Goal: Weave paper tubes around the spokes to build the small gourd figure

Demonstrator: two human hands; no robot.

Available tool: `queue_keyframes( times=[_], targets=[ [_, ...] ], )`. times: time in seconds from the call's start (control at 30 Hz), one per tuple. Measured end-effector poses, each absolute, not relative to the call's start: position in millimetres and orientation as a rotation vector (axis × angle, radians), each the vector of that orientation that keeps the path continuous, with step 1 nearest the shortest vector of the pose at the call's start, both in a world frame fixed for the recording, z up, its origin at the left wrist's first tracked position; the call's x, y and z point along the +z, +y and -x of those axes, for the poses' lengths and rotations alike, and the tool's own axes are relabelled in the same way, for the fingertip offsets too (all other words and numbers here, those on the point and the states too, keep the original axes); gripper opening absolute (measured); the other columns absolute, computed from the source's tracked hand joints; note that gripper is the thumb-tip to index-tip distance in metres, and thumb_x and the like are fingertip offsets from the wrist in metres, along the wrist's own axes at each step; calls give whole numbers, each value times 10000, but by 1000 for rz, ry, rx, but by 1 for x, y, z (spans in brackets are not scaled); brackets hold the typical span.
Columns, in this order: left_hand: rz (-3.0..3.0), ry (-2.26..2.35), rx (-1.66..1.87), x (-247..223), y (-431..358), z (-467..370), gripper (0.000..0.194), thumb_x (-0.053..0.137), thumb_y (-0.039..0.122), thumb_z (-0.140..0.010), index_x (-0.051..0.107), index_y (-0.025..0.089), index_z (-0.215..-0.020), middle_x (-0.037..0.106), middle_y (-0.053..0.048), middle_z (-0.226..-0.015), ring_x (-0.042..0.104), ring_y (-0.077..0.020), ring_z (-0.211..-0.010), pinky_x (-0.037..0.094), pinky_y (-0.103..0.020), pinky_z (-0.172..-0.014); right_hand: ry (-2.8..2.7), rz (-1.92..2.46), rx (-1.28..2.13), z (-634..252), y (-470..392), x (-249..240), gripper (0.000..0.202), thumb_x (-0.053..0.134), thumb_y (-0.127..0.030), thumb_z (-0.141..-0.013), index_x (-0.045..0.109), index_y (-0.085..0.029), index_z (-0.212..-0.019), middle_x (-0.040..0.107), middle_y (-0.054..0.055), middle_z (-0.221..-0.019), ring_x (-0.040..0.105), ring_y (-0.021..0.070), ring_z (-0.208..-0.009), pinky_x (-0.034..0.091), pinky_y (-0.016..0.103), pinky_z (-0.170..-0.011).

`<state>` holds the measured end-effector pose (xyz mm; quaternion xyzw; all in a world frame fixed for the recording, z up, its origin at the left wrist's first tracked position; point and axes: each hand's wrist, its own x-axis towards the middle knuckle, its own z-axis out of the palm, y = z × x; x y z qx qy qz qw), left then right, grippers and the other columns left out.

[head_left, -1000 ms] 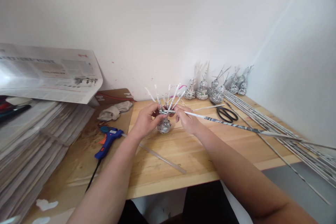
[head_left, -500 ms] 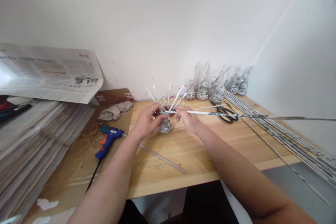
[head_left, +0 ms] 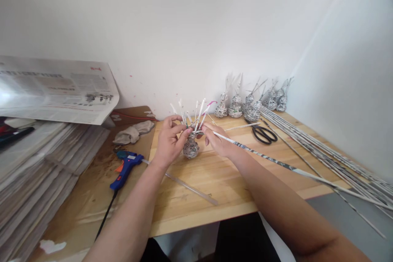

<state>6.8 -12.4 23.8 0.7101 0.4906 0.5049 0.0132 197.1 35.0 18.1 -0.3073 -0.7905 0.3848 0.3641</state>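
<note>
1. Small woven paper piece (head_left: 190, 148) standing upright on the wooden table (head_left: 215, 176), rounded base down, loose white spokes (head_left: 199, 112) fanning up and outward from its top.
2. Left hand (head_left: 168, 143) just left of the woven piece, fingers curled round its upper part, thumb and fingertips pinching among the spokes at the rim.
3. Right hand (head_left: 218, 141) just right of the woven piece, thumb and forefinger pinched on the near end of a long paper tube (head_left: 276, 161).
4. Tube's long axis running from the woven piece's rim out to the right and toward the near table edge, sloping slightly down, far end passing beyond the table's corner.
5. Blue glue gun (head_left: 125, 163) lying left of the woven piece, nozzle toward it, black cord trailing to the near edge; clear glue stick (head_left: 190, 188) lying in front of the woven piece, slanted.
6. Black scissors (head_left: 264, 134) flat on the table, right of the woven piece, beyond the tube.
7. Row of finished woven figures (head_left: 251, 104) behind and right of the woven piece, against the wall.
8. Bundle of paper tubes (head_left: 322, 151) far right of the woven piece; stacked newspapers (head_left: 46, 163) far left.
</note>
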Motion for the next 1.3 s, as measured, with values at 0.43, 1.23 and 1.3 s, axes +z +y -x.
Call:
queue_keyframes(
  times=[0.43,1.23,1.3],
  targets=[
    [-2179,1422,1398,23,-15,-5,179,540,291,-924,694,202,-946,674,-15,-748,622,-133,-661,499,-244,-633,-2082,762,887,-196,35,19,337,352,-439,-997,588,-211,-1073,668,15,-825,643,132,-725,483,256,-690],
    [-1792,1378,1430,23,-16,-8,266,610,389,-867,682,144,-943,681,-30,-778,583,-109,-588,482,-212,-550,-2025,842,922,-187,29,17,202,393,-327,-990,565,-223,-1009,719,19,-908,700,140,-813,503,276,-774],
    [-1807,1371,1415,23,-16,-6,273,611,389,-868,701,140,-933,702,-42,-800,591,-111,-588,491,-216,-557,-2029,836,918,-187,28,18,231,382,-337,-996,582,-225,-1026,722,14,-898,696,136,-810,499,270,-769]
  ],
)
